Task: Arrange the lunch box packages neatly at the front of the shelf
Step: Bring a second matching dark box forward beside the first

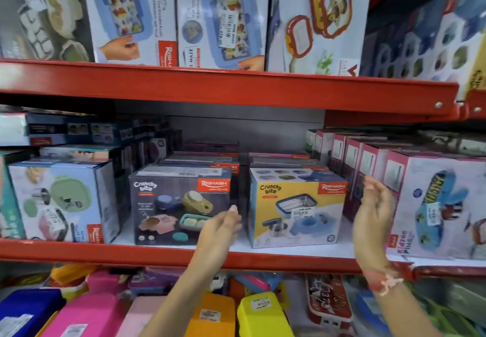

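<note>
On the middle shelf two Crunchy Bite lunch box packages stand at the front edge: a dark grey one and a yellow one. More packages are stacked behind them. My left hand hovers open in the gap between the two boxes, its fingertips close to the grey box's right edge. My right hand is raised open just right of the yellow box, in front of a row of pink-edged packages. Neither hand holds anything.
A blue and white package stands at the left front, a Kidzee Plus box at the right front. The upper shelf carries large lunch box cartons. Below lie several loose coloured plastic boxes.
</note>
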`<state>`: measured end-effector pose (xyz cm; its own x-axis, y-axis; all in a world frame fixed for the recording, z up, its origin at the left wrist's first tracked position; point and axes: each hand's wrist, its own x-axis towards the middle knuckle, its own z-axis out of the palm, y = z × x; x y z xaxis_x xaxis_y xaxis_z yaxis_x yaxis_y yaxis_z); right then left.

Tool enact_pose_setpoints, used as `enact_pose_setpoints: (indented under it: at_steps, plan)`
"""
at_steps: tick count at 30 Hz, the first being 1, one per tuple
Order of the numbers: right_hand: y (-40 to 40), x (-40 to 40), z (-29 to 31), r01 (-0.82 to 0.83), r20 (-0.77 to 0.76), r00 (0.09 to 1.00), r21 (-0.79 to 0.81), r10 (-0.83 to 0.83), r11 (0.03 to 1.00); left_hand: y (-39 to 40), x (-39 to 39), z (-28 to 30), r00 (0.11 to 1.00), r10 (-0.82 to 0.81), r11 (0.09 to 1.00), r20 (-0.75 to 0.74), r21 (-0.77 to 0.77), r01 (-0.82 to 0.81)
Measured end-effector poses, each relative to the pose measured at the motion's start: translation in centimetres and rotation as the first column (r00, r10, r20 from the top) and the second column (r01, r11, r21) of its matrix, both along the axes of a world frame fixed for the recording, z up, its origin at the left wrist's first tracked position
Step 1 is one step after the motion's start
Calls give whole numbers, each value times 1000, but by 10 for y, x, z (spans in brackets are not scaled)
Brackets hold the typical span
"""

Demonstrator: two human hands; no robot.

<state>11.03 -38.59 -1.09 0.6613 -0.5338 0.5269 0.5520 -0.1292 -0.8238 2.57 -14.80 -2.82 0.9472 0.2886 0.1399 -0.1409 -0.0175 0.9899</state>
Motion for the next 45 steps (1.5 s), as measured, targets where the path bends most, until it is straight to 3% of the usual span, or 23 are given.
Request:
enact_pose_setpoints:
  at_steps: [2, 5, 7, 11, 15, 23, 27, 31, 34, 39, 45]
  plan:
    - [-22, 24, -2, -158, -288, 935, 178, 205, 971, -10, 5, 8, 992, -53, 979, -117, -204, 28]
    - [-47, 38, 5, -396, -531, 604, 448, 595, 801, -22, 6, 24, 962, -197, 933, -190, -336, 125]
    - [-52, 36, 10, -485, -582, 482, 446, 655, 753, -24, 11, 32, 950, -211, 913, -231, -394, 107]
    - [-46, 30, 21, -598, -607, 403, 391, 684, 700, -23, 19, 40, 929, -272, 876, -252, -464, 131]
    - [-46, 22, 25, -629, -593, 453, 317, 666, 710, -24, 14, 39, 934, -290, 888, -208, -423, 181]
    - [-64, 3, 51, -671, -334, 579, 322, 744, 668, -15, 5, 54, 985, -173, 919, 25, -357, 170]
    - [-64, -15, 62, -736, -299, 595, 170, 746, 655, -14, 5, 61, 987, -142, 931, 75, -329, 159]
    - [-53, -20, 59, -723, -244, 645, 111, 724, 682, -21, 4, 58, 975, -155, 967, 158, -179, 182]
    - [-42, -15, 48, -669, -186, 723, 51, 666, 741, -26, 12, 52, 973, -90, 989, 214, -93, 112]
    - [-33, -1, 17, -616, -95, 782, 29, 616, 787, -31, 16, 31, 961, -35, 998, 273, 63, 18]
    - [-27, -2, -7, -598, -103, 786, 129, 610, 791, -30, 26, 6, 964, -17, 996, 264, 90, -7]
